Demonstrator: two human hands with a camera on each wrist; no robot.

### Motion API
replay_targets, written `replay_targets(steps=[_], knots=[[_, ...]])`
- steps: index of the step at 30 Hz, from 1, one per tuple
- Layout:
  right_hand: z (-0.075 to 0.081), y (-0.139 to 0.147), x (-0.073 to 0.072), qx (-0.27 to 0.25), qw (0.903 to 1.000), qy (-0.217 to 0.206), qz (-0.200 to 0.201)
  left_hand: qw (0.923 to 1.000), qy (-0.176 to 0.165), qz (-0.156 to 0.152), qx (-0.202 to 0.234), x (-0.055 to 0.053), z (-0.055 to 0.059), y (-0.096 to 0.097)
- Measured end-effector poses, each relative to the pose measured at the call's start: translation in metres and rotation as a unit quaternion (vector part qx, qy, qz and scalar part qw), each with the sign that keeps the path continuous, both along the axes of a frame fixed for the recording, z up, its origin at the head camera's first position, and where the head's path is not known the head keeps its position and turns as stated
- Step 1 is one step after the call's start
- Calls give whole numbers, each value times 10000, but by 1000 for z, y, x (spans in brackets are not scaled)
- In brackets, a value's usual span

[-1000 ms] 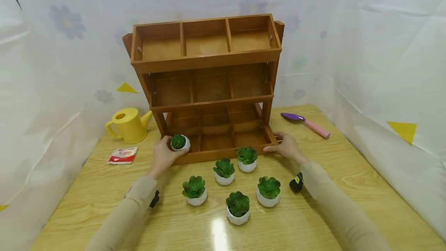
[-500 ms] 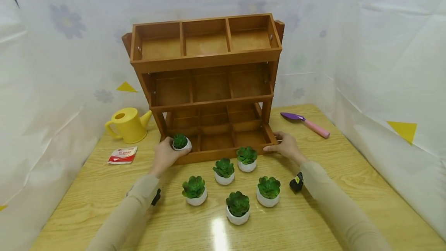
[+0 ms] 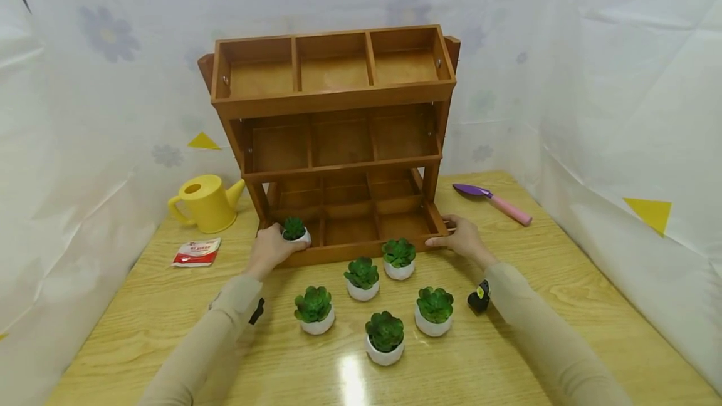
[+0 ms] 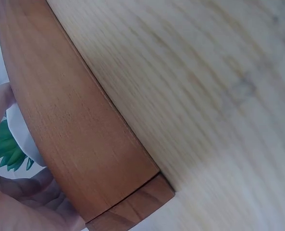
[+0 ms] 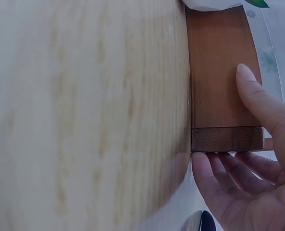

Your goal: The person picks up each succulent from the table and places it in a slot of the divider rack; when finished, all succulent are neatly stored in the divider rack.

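Brown wooden rack [image 3: 333, 101], 3 tiers w/ dividers, stands at the back of the wood-grain surface [image 3: 130, 331]. L grip [image 3: 268, 249] is at the front L corner of the bottom tier [image 3: 351, 229], curled round a small potted succulent [image 3: 295, 230]: white pot btwn thumb & fingers, thumb along the near side, palm to the L, other fingers partly hidden. Plant is approx. upright, green top showing above the grip, at the front L compartment, just behind the front board [image 3: 334, 252]. In the L wrist view that board hides part of the pot, so can't tell if the base touches the compartment floor; hand is right by the board's L end.

R grip [image 3: 461, 238] grasps the rack's bottom R front corner: per R wrist view, thumb on the board's front face, fingers against the outer end. It's well apart from the held plant, at the opp. end of the tier.

On the surface in front: 5 more potted succulents [image 3: 385, 334], white pots, none touched by either grip. Yellow watering can [image 3: 209, 203] is L of the rack, red & white packet [image 3: 197, 252] near it. Trowel [image 3: 492, 202], purple blade & pink handle, lies R of the rack.
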State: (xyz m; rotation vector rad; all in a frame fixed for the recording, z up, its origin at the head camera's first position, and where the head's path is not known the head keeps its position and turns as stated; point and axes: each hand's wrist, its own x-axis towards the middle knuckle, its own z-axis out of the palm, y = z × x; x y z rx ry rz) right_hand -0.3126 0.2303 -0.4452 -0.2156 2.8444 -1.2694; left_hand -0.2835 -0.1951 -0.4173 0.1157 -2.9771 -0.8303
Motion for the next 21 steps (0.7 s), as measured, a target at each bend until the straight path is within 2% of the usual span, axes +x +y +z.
replay_targets(steps=[11, 21], knots=[[-2, 1, 0, 33, 10000, 60, -34, 9999, -144, -64, -57, -1, 0, 0], [-3, 1, 0, 39, 10000, 78, -44, 9996, -255, 10, -69, 0, 3, 3]])
